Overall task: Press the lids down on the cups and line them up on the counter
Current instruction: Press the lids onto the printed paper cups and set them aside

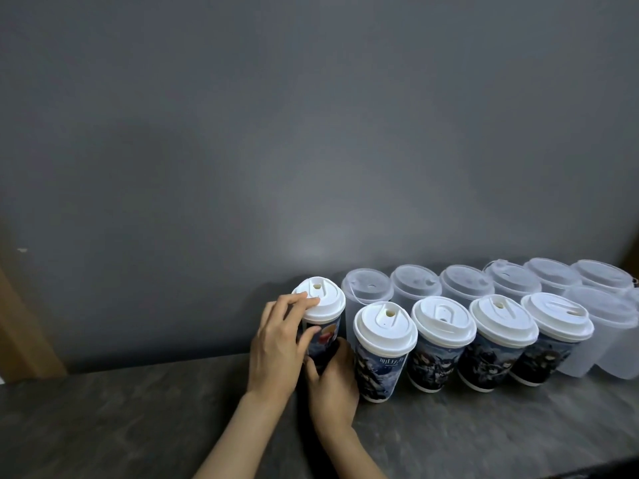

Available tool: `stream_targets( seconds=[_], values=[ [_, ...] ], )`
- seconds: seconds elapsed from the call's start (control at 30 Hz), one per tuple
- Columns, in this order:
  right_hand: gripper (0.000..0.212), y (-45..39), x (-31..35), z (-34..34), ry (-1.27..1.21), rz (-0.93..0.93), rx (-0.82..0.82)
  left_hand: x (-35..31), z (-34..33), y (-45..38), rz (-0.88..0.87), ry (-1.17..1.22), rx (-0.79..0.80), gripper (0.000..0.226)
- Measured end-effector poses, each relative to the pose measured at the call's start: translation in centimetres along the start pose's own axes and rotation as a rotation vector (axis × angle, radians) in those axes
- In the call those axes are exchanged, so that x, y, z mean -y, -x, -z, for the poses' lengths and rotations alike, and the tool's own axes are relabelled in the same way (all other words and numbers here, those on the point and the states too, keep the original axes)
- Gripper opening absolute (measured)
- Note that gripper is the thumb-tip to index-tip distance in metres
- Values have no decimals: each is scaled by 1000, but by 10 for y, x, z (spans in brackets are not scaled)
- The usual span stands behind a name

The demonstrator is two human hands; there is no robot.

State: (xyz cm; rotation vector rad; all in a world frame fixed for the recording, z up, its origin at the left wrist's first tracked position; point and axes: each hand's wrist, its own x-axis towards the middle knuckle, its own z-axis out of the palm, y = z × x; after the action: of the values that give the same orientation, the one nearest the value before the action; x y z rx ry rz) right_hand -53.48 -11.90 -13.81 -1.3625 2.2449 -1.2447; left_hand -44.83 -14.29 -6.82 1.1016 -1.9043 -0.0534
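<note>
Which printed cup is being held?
The leftmost printed cup, set back from the other four; the left hand touches its lid, the right hand grips its base.

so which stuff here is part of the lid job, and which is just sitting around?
In the job:
left hand on the end cup's lid
right hand holding that cup
four printed cups
frosted cups
counter

Just there:
grey wall
wooden edge

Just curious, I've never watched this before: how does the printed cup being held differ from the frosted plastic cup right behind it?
The printed paper cup has dark artwork and an opaque white lid; the frosted translucent plastic cup is plain and see-through. Both hands hold the printed one; the frosted one stands untouched. Both are upright and lidded.
</note>
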Motion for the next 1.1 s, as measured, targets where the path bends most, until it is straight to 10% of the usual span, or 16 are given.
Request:
stream_targets(
  seconds=[0.6,0.77,1.1],
  values=[
    [55,-1,-3,-2,68,-17,36,8,-6,2,-43,-14,-61,58],
    [23,20,3,4,110,21,11,29,13,20,-45,9,-173,33],
    [19,86,71,-55,152,413,347,161,159,140,356,-276,-102,31]
  ],
)
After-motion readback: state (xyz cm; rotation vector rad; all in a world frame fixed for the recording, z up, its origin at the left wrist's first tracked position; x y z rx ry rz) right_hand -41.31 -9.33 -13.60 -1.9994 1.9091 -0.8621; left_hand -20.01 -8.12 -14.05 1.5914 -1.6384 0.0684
